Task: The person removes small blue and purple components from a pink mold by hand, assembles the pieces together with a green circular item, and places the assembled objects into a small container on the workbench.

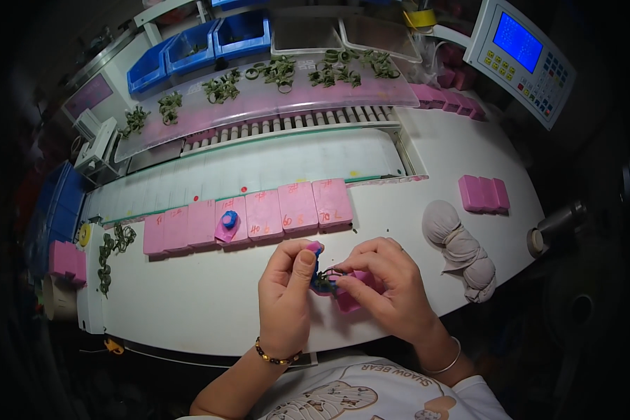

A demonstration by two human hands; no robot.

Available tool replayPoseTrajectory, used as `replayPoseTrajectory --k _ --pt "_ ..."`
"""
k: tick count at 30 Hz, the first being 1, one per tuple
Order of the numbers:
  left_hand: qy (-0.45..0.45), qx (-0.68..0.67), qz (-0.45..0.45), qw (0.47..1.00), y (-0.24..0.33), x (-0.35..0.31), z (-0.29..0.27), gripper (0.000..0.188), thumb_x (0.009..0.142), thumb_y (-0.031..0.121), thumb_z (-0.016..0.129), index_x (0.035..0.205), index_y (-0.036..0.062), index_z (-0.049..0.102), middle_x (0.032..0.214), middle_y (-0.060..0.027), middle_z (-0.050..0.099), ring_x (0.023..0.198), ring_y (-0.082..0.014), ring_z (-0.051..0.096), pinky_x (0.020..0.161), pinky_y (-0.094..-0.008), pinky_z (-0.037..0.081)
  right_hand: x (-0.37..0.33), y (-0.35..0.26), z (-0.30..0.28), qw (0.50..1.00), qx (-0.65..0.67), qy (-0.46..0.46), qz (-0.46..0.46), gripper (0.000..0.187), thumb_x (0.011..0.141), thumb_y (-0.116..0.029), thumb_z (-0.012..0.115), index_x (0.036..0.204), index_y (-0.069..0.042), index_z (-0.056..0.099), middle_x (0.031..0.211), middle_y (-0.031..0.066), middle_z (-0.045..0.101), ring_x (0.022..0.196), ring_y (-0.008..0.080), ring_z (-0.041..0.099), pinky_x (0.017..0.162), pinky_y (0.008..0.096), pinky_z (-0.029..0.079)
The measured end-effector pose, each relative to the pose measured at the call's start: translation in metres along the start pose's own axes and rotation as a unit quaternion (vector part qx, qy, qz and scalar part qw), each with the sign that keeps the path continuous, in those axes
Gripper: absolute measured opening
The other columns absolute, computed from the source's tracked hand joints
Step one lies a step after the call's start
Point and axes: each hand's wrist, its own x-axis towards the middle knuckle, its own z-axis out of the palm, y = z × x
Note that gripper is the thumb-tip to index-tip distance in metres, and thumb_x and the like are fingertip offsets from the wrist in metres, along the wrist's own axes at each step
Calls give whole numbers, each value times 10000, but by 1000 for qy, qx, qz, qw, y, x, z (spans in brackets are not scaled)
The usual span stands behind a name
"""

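Dim surroundings frame a white tabletop (189, 301), with a row of pink blocks (262, 211) as its landmark. Beyond that row, clusters of green loops (220, 87) sit on a translucent sheet (273, 100); to its right lies a twisted grey cloth (462, 252).

On the person's side of the row, near its right end, both hands meet over a small blue piece (314, 280) with dark green loops (325, 283) against it. The left hand (285, 301) pinches the blue piece between thumb and forefinger, just below its pink tip. The right hand (385, 287) has thumb and forefinger drawn together, apparently on the loops' edge, though the exact contact is partly hidden. A pink piece (347, 299) shows beneath that hand; I cannot tell whether it is gripped or resting.

The loops look thin, so a hard squeeze or sideways twist by the right fingers could bend or snap one. The left pinch covers little of the blue piece, and an uneven pull could tip it loose. If the pink piece is unsupported, opening the right hand could drop it.
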Motion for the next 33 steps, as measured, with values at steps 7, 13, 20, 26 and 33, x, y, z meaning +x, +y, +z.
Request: replayPoseTrajectory --k 7,13,20,26,33 --pt "-49 142 87 985 4 -3 1 175 1005 162 547 1063 0 579 1013 -4 512 863 -61 508 753 -217 444 9 -7 -4 997 -34 -54 34 100 780 -77 673 808 -27 592 795 112 586 752 290 560 695 379 455" --pt "-26 144 113 983 1 -4 3 214 1020 233 517 1068 30 564 942 -8 550 797 -65 499 705 -222 425 8 -2 1 999 -18 -19 32 77 809 -45 617 863 -4 581 794 121 583 703 262 570 645 357 465" --pt "-1 -90 14 996 1 -2 10 248 1053 284 411 1101 59 502 1008 -55 531 887 -129 530 720 -258 462 -2 11 18 981 163 63 89 52 910 -31 549 942 8 560 792 63 581 624 88 535 534 250 431" --pt "16 -149 -26 988 4 -5 12 287 1062 309 371 1074 40 472 972 -56 518 892 -140 497 761 -284 434 -7 9 23 906 352 53 228 65 969 -36 481 1003 -10 530 745 -4 548 584 28 488 532 195 409" --pt "-5 -134 -22 991 2 -7 16 252 1058 280 391 1049 40 467 912 -50 486 853 -142 470 757 -281 409 -9 10 21 875 418 44 242 72 976 -87 486 1005 -36 528 817 12 584 606 37 505 535 187 425"
